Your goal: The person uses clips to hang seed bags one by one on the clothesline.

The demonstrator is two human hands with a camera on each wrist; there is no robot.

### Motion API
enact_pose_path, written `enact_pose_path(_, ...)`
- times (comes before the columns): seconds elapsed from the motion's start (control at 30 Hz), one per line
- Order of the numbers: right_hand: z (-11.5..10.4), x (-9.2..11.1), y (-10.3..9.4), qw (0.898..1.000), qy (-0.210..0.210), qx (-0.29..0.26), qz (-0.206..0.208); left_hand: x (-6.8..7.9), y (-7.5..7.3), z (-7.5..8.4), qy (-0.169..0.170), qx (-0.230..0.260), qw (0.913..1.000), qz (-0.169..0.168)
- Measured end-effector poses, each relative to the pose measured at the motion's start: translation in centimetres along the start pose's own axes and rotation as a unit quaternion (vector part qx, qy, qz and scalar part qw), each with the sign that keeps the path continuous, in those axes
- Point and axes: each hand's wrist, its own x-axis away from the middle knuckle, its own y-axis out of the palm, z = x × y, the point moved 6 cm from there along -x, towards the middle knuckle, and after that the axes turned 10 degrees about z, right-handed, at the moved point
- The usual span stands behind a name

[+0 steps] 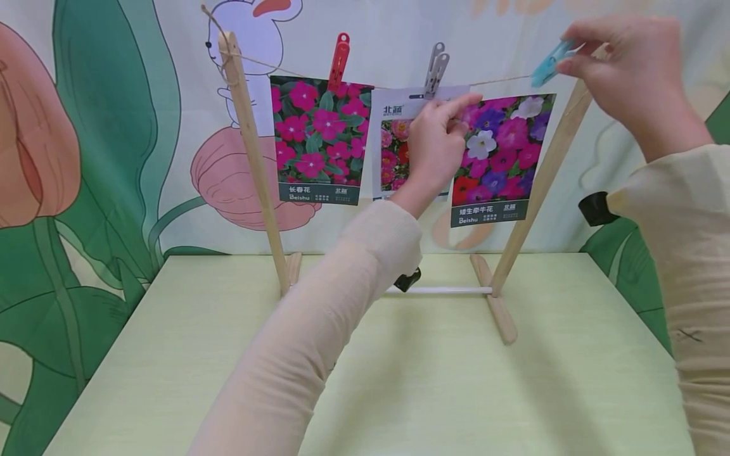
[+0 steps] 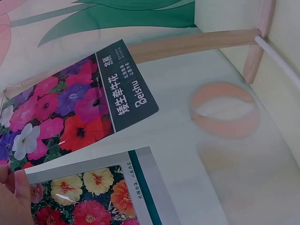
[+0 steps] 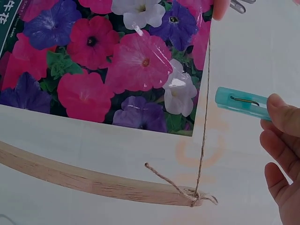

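My left hand [image 1: 436,142] pinches the upper left edge of a seed packet [image 1: 502,158] printed with pink, purple, red and white flowers. This packet lies close to a thin twine line [image 3: 205,136]. Between thumb and fingers, my right hand [image 1: 633,79] holds a turquoise clothespin [image 1: 550,63] near the line's right end, apart from the packet. Behind my left hand hangs a paler flower packet [image 1: 389,145] under a grey clothespin [image 1: 436,73]. Farther left, a red clothespin [image 1: 339,63] holds a packet of magenta flowers [image 1: 319,139] on the line.
Two slanting wooden posts [image 1: 256,164] carry the twine. A white rod [image 1: 445,291] joins them low down, and wooden feet [image 1: 502,316] rest on the pale green table [image 1: 433,392]. A cartoon-printed cloth [image 1: 114,95] hangs behind.
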Motion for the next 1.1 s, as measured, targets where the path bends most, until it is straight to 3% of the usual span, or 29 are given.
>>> enact_pose_path(0.2,-0.58,-0.18,-0.17,1.0,-0.02,-0.001,0.02,-0.03,-0.03,0.15,-0.002,0.001,1.0,0.0)
enact_pose_path(0.57,-0.61,-0.52,0.18,1.0,-0.024,0.003,0.015,-0.36,0.08,0.21,-0.013,-0.008,0.9998,0.009)
enact_pose_path(1.1,-0.03,-0.79,0.81,0.999,0.006,0.002,-0.039,-0.44,0.33,0.33,-0.011,-0.012,0.9997,0.017)
